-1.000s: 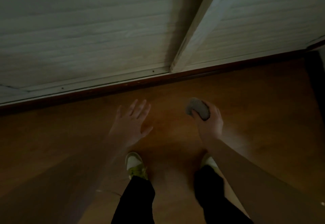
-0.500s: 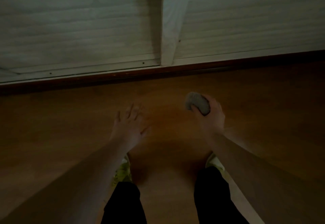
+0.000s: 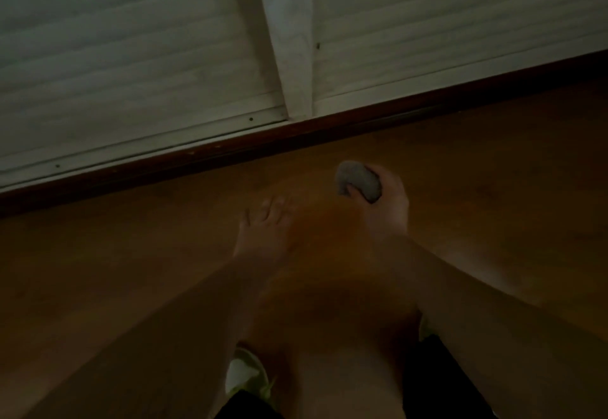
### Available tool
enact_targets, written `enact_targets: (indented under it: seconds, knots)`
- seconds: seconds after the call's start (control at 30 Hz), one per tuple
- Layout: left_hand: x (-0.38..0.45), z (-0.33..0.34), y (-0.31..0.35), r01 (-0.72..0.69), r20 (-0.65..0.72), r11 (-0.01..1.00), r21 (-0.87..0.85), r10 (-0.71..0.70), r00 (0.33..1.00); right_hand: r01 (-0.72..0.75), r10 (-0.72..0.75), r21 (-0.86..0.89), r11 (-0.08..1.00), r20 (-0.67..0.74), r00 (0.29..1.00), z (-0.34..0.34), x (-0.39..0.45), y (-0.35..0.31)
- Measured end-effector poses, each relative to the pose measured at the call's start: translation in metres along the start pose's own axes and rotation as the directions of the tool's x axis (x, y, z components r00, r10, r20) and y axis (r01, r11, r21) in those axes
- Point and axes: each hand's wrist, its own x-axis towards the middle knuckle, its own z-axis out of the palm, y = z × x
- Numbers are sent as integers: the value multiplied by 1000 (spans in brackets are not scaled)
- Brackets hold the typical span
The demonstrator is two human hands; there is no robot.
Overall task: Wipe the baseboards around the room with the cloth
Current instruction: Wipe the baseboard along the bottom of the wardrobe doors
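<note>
The room is dim. My right hand grips a balled grey cloth, held out over the wooden floor a short way in front of the dark red-brown baseboard. That baseboard runs slantwise across the view under white slatted panels. My left hand is stretched forward beside the right one, fingers straight and spread, holding nothing, above the floor.
White slatted panels with a white upright post fill the top. Orange-brown wooden floor spreads on both sides. My shoes and dark trouser legs are at the bottom edge.
The view has swung, so the post now leans the other way and the baseboard slants up to the right. Both hands keep their places, the cloth still in the right one.
</note>
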Motion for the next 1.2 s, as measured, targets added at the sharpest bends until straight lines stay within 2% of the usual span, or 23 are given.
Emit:
enact_targets:
  seconds: [0.13,0.27,0.43,0.6,0.73,0.9,1.2]
  knots:
    - [60,25,-15,-42,-14,998,-57,41,999,59,-59,-5,998,10,998,44,37,26]
    - [110,56,-29,27,-27,993,-112,-30,999,139,-139,1,990,2,990,91,69,52]
    - [163,90,-39,31,7,998,-60,-31,999,164,-165,31,986,13,986,150,99,80]
    - [182,121,-43,2,-86,1000,-21,-3,996,158,-158,75,985,-1,987,189,126,103]
    - [181,120,-43,-12,-86,1000,-18,10,996,186,-186,121,975,-15,982,193,140,105]
    - [180,121,-43,-1,-68,1000,-27,-1,998,203,-205,57,977,35,978,184,151,108]
    - [183,118,-40,21,-29,1000,-19,-22,999,273,-275,-55,960,-27,961,111,182,133]
